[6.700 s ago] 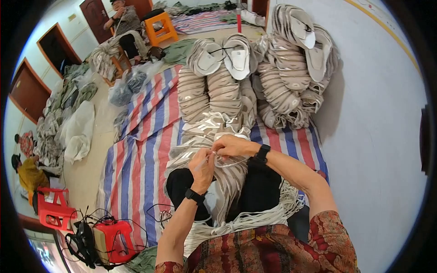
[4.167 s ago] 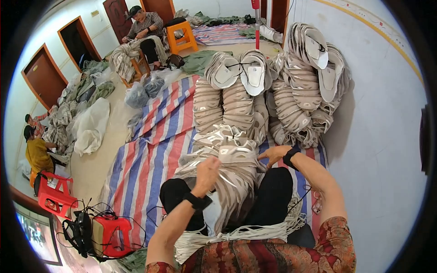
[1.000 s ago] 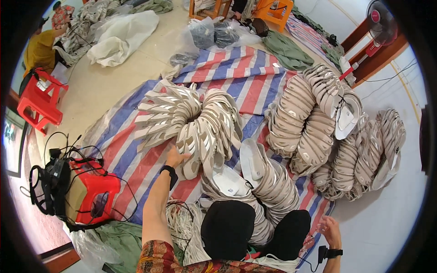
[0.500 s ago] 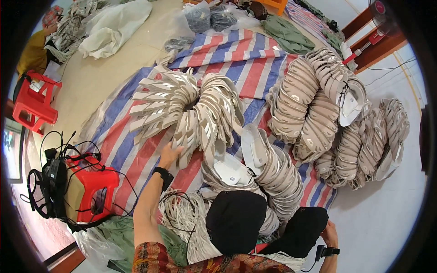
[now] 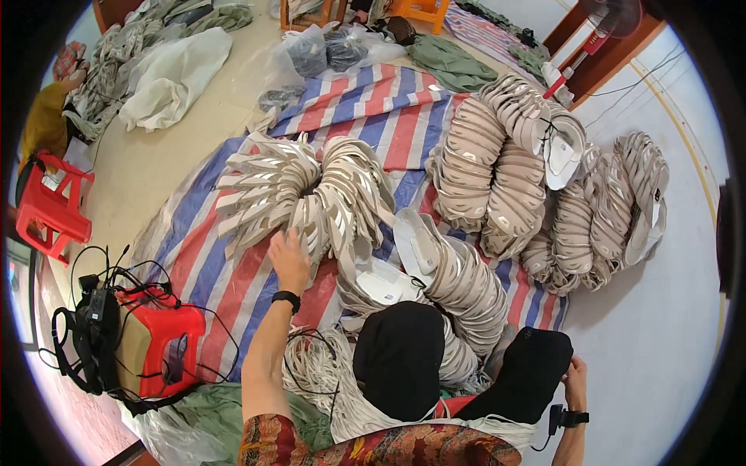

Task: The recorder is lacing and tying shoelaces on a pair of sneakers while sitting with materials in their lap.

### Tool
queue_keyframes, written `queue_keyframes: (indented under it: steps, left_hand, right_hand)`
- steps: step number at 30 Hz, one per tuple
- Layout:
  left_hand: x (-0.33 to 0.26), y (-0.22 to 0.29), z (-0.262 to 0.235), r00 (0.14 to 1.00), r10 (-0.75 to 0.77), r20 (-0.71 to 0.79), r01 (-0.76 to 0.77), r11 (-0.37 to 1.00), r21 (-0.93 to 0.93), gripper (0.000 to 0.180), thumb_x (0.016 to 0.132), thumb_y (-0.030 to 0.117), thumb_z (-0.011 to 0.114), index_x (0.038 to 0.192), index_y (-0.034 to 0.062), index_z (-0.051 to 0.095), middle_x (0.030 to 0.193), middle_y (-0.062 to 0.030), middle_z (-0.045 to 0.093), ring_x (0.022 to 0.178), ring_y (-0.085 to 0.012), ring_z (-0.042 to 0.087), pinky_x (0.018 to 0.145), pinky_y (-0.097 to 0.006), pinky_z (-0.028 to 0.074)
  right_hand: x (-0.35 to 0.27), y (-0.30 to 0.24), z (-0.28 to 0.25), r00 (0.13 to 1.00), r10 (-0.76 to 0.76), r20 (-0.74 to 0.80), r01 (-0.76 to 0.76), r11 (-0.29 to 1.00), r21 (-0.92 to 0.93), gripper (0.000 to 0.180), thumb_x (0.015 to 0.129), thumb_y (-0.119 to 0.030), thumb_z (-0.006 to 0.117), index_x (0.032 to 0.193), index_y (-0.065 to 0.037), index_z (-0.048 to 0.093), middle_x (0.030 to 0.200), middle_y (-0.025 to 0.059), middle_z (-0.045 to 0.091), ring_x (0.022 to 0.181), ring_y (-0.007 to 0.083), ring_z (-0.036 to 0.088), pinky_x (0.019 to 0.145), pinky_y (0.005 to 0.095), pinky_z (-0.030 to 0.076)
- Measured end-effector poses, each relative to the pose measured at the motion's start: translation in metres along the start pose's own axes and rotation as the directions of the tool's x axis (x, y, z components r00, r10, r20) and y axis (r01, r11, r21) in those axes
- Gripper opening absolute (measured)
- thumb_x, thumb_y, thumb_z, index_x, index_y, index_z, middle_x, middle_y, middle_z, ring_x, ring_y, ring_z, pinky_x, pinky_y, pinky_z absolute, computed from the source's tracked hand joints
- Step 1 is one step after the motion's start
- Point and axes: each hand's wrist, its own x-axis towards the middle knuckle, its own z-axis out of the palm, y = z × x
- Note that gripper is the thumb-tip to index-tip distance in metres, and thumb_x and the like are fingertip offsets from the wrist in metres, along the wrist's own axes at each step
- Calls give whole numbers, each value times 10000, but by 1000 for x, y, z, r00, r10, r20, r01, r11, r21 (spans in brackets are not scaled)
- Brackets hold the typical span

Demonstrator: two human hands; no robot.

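Left hand [image 5: 290,256], fingers loosely extended, touches the fanned ring of beige shoe uppers [image 5: 332,194]; right hand [image 5: 575,380] lies beside the black-clad knee [image 5: 528,373], its grip indeterminable. The red-white-blue striped plastic sheet [image 5: 221,311] beneath presumably keeps the ring clean

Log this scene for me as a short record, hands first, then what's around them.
Left hand: at the near edge of a fanned bundle of shoe uppers
Right hand: beside the right knee, grip hidden
Left of knees: pale strands
Floor covering: striped sheet, red, white and blue
Far left: red stool
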Motion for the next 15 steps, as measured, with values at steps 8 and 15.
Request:
queue_keyframes:
  steps: [8, 15]
  left_hand:
    - [-1, 70, 45, 426, 885, 186, -901, 434, 0, 368, 779, 130, 460, 1141, 74, 491, 1242, -109, 442, 1204, -277, 363, 979, -460, 280]
    - [14, 77, 58, 467, 756, 458, -884, 419, 208, 433, 765, 206, 493, 1175, 66, 472, 1242, -92, 441, 1214, -242, 350, 976, -471, 263]
  right_hand:
    - [-3, -23, 23, 899, -386, -209, 313, 897, -311, 269, 880, -211, 478, 1008, 18, 538, 973, 94, 554, 919, 182, 525, 805, 297, 419]
    - [2, -2, 19, 830, -551, -82, 400, 693, -599, 279, 879, -139, 392, 1093, 1, 505, 1148, 178, 470, 1088, 316, 434, 966, 359, 303]
